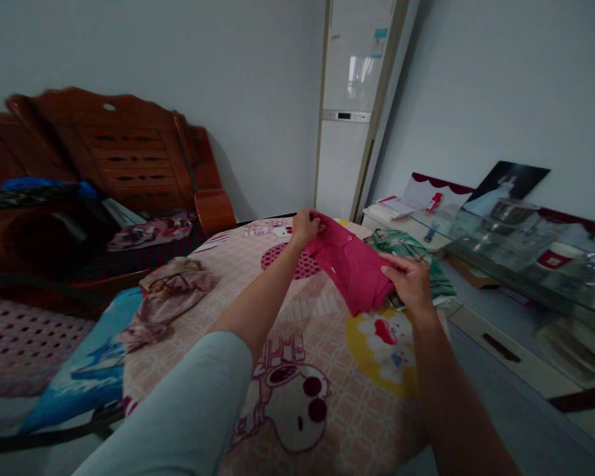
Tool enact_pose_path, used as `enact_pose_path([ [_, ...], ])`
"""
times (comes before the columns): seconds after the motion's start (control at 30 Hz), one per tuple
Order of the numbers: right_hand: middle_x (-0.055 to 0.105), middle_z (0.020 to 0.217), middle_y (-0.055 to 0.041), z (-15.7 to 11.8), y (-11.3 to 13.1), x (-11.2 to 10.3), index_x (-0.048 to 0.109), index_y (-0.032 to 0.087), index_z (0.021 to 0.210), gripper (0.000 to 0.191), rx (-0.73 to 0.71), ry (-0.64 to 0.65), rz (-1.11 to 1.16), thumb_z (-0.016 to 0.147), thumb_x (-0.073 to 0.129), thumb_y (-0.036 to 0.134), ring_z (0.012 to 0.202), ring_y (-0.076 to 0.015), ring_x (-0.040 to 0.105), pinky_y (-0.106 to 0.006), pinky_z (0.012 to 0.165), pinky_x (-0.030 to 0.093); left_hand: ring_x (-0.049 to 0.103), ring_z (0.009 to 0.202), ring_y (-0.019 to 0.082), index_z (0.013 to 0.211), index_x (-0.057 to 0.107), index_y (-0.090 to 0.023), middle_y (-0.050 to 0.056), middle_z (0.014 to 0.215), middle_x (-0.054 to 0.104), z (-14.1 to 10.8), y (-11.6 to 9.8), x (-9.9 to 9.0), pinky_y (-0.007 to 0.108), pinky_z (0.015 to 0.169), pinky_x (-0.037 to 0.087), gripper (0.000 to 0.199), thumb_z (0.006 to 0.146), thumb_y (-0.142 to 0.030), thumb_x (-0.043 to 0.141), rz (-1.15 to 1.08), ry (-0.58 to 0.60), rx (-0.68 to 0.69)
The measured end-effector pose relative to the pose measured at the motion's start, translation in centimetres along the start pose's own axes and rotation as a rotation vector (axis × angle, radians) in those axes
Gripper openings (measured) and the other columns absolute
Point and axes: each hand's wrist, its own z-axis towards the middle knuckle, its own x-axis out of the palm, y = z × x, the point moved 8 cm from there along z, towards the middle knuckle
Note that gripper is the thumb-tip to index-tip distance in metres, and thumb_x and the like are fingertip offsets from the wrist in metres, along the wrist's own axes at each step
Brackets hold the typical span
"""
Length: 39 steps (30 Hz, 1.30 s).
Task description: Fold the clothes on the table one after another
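Note:
A bright pink garment with small white buttons, seemingly a shirt [350, 264], is stretched between my two hands over a cloth-covered surface. My left hand [306, 228] pinches its far left edge. At its right edge my right hand [409, 281] is closed, thumb and fingers on the fabric. The lower edge hangs close to the patterned cover [317, 344]; whether it touches is unclear. Just behind my right hand lies a crumpled green-striped cloth [401, 244]. A crumpled pinkish patterned cloth [178, 287] rests on the cover's left side.
To the left stands a carved wooden chair [129, 155] with cloths on its seat. A blue printed cloth [99, 357] hangs beside the cover. On the right are a glass shelf [515, 268] holding a paper cup [558, 258] and a white cabinet [506, 344]. A tall white appliance [344, 158] fills the corner.

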Motion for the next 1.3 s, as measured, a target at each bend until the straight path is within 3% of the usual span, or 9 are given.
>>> enact_pose_path([
  [0.2, 0.073, 0.073, -0.0043, -0.8, -1.6, -5.4, 0.079, 0.015, 0.098, 0.037, 0.181, -0.351, 0.007, 0.070, 0.070, 0.038, 0.042, -0.0134, 0.053, -0.029, 0.044, 0.047, 0.067, 0.103, 0.020, 0.114, 0.060, -0.011, 0.013, 0.108, 0.071, 3.3, -9.1, 9.3, 0.032, 0.094, 0.049, 0.036, 0.079, -0.003, 0.055, 0.138, 0.057, 0.286],
  [0.3, 0.069, 0.065, -0.0036, -0.8, -2.6, -8.1, 0.078, 0.012, 0.096, 0.037, 0.201, -0.517, -0.039, 0.070, 0.068, 0.036, 0.042, -0.0135, 0.049, -0.028, 0.043, 0.042, 0.063, 0.112, 0.023, 0.123, 0.056, -0.010, 0.016, 0.119, 0.068, 3.6, -12.1, 15.1, 0.035, 0.100, 0.047, 0.043, 0.080, -0.006, 0.054, 0.166, 0.180, 0.398],
  [0.43, 0.070, 0.073, -0.0108, -1.1, -4.1, -10.1, 0.078, 0.012, 0.087, 0.028, 0.168, -0.580, -0.462, 0.072, 0.060, 0.028, 0.066, -0.0223, 0.058, -0.036, 0.066, 0.047, 0.051, 0.132, 0.028, 0.134, 0.050, -0.008, 0.020, 0.142, 0.054, 0.9, -12.0, 22.7, 0.039, 0.112, 0.038, 0.057, 0.079, -0.015, 0.060, 0.231, 0.474, 0.530],
  [0.53, 0.069, 0.088, -0.0180, -1.7, -4.8, -9.7, 0.076, 0.012, 0.092, 0.029, 0.158, -0.524, -0.782, 0.078, 0.054, 0.023, 0.085, -0.0291, 0.059, -0.042, 0.078, 0.044, 0.035, 0.145, 0.028, 0.139, 0.048, -0.008, 0.019, 0.151, 0.044, -1.6, -8.6, 23.6, 0.041, 0.119, 0.030, 0.056, 0.084, -0.018, 0.055, 0.283, 0.504, 0.510],
  [0.6, 0.068, 0.096, -0.0193, -1.9, -3.8, -8.8, 0.074, 0.012, 0.097, 0.029, 0.072, -0.504, -0.849, 0.081, 0.052, 0.021, 0.094, -0.0312, 0.057, -0.045, 0.085, 0.041, 0.035, 0.145, 0.027, 0.140, 0.049, -0.010, 0.017, 0.151, 0.046, -3.0, -6.2, 21.6, 0.042, 0.120, 0.029, 0.053, 0.087, -0.020, 0.053, 0.279, 0.442, 0.514],
  [0.7, 0.068, 0.100, -0.0170, -1.3, -1.1, -6.1, 0.071, 0.014, 0.100, 0.027, -0.092, -0.433, -0.809, 0.084, 0.051, 0.019, 0.100, -0.0303, 0.056, -0.046, 0.093, 0.039, 0.042, 0.141, 0.026, 0.136, 0.055, -0.016, 0.014, 0.146, 0.052, -4.6, -1.9, 15.6, 0.045, 0.119, 0.032, 0.048, 0.088, -0.016, 0.051, 0.320, 0.313, 0.455],
  [0.87, 0.070, 0.097, -0.0143, 0.6, 1.8, 3.3, 0.071, 0.015, 0.099, 0.026, -0.210, -0.070, -0.665, 0.088, 0.048, 0.018, 0.096, -0.0271, 0.059, -0.039, 0.092, 0.042, 0.054, 0.130, 0.027, 0.125, 0.064, -0.014, 0.014, 0.138, 0.060, -6.6, 5.3, 4.0, 0.040, 0.114, 0.040, 0.041, 0.085, -0.017, 0.059, 0.571, 0.265, 0.258],
  [1.1, 0.073, 0.106, -0.0115, -0.8, -0.9, 18.8, 0.071, 0.018, 0.110, 0.028, -0.102, 0.438, -0.584, 0.086, 0.056, 0.019, 0.100, -0.0245, 0.065, -0.032, 0.090, 0.046, 0.049, 0.135, 0.030, 0.127, 0.062, -0.014, 0.016, 0.138, 0.059, -10.0, 11.2, -11.1, 0.042, 0.114, 0.038, 0.048, 0.079, -0.013, 0.059, 0.929, 0.022, 0.011],
  [1.3, 0.070, 0.110, -0.0140, -3.1, -3.8, 22.5, 0.073, 0.014, 0.105, 0.027, -0.195, 0.486, -0.562, 0.085, 0.055, 0.014, 0.106, -0.0245, 0.061, -0.033, 0.097, 0.044, 0.039, 0.139, 0.036, 0.122, 0.062, -0.015, 0.019, 0.148, 0.047, -13.0, 13.1, -18.9, 0.058, 0.113, 0.027, 0.043, 0.080, -0.013, 0.053, 1.168, -0.244, -0.185],
])
